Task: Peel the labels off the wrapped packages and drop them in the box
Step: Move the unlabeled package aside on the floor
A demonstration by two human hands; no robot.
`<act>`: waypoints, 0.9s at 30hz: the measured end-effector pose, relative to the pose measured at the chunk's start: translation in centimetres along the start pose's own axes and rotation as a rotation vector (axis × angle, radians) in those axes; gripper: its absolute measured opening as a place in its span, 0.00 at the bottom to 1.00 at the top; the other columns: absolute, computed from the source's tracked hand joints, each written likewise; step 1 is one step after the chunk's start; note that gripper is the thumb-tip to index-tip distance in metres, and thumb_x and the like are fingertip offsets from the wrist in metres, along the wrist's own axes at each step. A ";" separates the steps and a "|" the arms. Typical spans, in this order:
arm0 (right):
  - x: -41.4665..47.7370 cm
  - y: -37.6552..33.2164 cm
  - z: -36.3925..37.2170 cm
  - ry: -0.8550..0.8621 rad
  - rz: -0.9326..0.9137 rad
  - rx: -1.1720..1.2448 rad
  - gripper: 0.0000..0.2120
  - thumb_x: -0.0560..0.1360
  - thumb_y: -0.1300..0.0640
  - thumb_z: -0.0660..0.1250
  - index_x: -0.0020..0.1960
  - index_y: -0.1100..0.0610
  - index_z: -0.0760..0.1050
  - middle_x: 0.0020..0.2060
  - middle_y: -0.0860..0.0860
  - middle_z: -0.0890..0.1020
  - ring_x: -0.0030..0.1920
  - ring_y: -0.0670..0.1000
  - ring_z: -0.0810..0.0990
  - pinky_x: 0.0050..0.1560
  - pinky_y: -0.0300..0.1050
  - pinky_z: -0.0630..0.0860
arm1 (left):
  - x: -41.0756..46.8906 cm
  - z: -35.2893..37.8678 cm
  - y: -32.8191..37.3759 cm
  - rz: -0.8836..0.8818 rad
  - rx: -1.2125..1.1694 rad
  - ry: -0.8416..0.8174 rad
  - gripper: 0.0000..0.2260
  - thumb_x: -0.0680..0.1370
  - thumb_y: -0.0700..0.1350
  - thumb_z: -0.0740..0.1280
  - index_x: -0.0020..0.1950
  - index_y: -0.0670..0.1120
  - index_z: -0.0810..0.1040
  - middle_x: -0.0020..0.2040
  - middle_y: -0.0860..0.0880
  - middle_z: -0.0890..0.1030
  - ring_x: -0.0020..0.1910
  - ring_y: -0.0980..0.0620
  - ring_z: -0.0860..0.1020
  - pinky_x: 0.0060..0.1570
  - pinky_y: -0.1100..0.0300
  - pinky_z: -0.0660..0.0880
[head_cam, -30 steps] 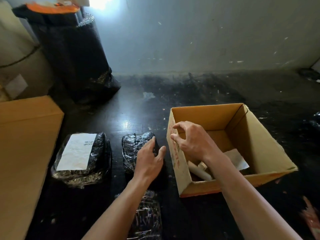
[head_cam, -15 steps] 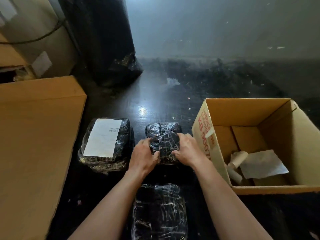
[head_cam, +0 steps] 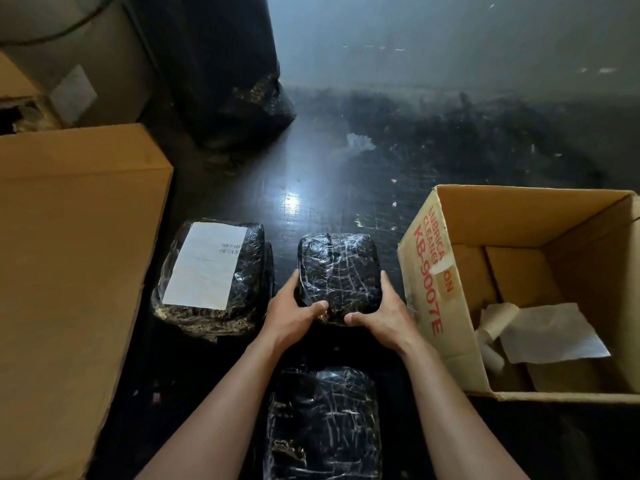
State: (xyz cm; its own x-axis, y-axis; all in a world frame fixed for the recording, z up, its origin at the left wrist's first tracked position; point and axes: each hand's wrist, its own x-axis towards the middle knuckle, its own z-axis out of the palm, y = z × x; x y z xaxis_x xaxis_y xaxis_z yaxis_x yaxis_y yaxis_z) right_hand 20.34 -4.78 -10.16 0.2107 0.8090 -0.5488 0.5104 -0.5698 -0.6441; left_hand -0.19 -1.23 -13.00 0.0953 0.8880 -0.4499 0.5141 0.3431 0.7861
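- head view: the left hand and right hand clasp the near corners of a small wrapped package on the dark floor, thumbs on top, fingers curled around its sides.
- this package shows no label on its top face.
- to its left, just beside it, a larger wrapped package carries a white label on top.
- a third wrapped package lies nearer the person, between the forearms.
- the open cardboard box stands to the right, holding peeled labels.
- a closed carton stands at far left.
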 end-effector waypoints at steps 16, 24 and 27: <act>-10.5 -0.4 -0.7 0.115 -0.254 0.132 0.58 0.63 0.47 0.82 0.80 0.46 0.46 0.74 0.51 0.65 0.74 0.51 0.61 0.69 0.44 0.60 | -10.5 -2.5 1.7 0.185 -0.062 0.041 0.58 0.59 0.45 0.85 0.81 0.57 0.55 0.73 0.58 0.71 0.71 0.62 0.68 0.63 0.70 0.66; -20.6 2.8 1.9 0.090 -0.281 0.130 0.60 0.58 0.40 0.82 0.79 0.49 0.50 0.75 0.47 0.66 0.73 0.46 0.64 0.71 0.42 0.62 | -20.2 -4.0 -1.8 0.265 -0.084 -0.016 0.53 0.59 0.44 0.85 0.78 0.61 0.61 0.65 0.63 0.76 0.65 0.68 0.71 0.64 0.64 0.68; -23.4 4.7 3.4 0.043 -0.254 0.132 0.59 0.59 0.43 0.83 0.79 0.49 0.51 0.73 0.48 0.69 0.70 0.45 0.67 0.66 0.38 0.62 | -23.0 -3.6 -4.2 0.246 -0.073 -0.035 0.53 0.60 0.44 0.85 0.78 0.62 0.61 0.65 0.64 0.76 0.64 0.69 0.70 0.60 0.70 0.67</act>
State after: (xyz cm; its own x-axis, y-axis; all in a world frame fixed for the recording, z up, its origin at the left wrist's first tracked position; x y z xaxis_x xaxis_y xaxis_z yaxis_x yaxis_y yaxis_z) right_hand 14.96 -26.84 -2.16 0.1268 0.9321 -0.3394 0.4393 -0.3595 -0.8233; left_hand -7.67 -22.04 -4.43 0.2406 0.9367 -0.2546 0.4092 0.1400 0.9017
